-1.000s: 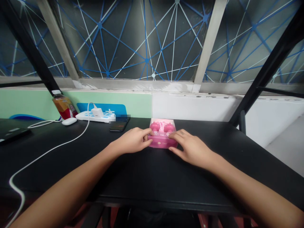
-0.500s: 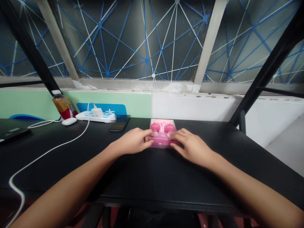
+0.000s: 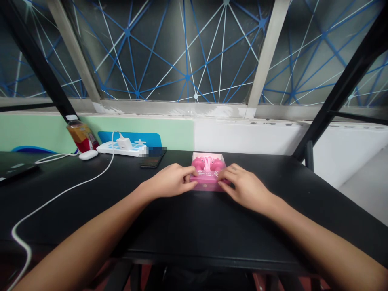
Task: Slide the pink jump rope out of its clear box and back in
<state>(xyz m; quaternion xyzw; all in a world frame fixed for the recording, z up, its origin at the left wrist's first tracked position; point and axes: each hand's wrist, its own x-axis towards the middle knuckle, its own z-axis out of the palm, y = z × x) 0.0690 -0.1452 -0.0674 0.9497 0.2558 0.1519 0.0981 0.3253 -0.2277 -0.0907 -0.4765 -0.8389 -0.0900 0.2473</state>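
A small pink box [image 3: 206,178] stands on the black desk in front of me, at the middle of the head view. Inside its upper part I see two rounded pink pieces and a bundle of paler pink cord [image 3: 207,163]; what kind of item they form I cannot make out. White print runs across the lower part, too small to read. My left hand [image 3: 174,180] grips the box's left side between thumb and fingers. On the right side, my right hand [image 3: 241,182] holds it the same way, with its fingertips on the printed panel.
A dark phone [image 3: 153,157] lies left of the box. Behind it sit a white power strip [image 3: 121,149] with a charger, a white mouse [image 3: 88,154] and a drink bottle [image 3: 81,133]. A white cable [image 3: 63,192] crosses the desk's left side. Window and wall rise behind.
The pink box has shifted very slightly toward me and to the right, its printed panel now seen at a slightly different angle. Both hands keep their grip, almost unmoved.
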